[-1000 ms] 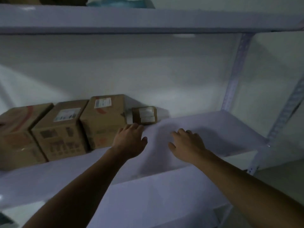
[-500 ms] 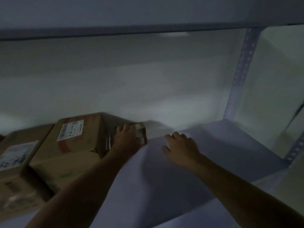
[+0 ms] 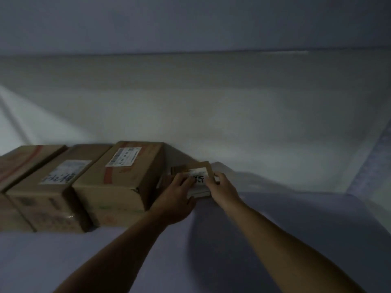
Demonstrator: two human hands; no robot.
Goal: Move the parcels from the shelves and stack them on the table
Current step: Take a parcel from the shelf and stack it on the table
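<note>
A small brown parcel (image 3: 197, 171) with a white label lies at the back of the white shelf (image 3: 296, 229), against the wall. My left hand (image 3: 176, 197) grips its left side, fingers over the label and thumb at its front. My right hand (image 3: 222, 189) holds its right edge. Left of it stand three larger cardboard boxes in a row: the nearest (image 3: 120, 182) with a white label and red tape, a middle one (image 3: 53, 187), and a far-left one (image 3: 19, 163). The table is out of view.
The underside of the upper shelf (image 3: 190, 24) hangs low overhead. A perforated metal upright (image 3: 372, 163) marks the shelf's right rear corner. The wall (image 3: 211, 106) closes the back.
The view has moved in closer to the shelf. My right hand has gone from the bare shelf surface to the small parcel's right edge, and both hands now hold it.
</note>
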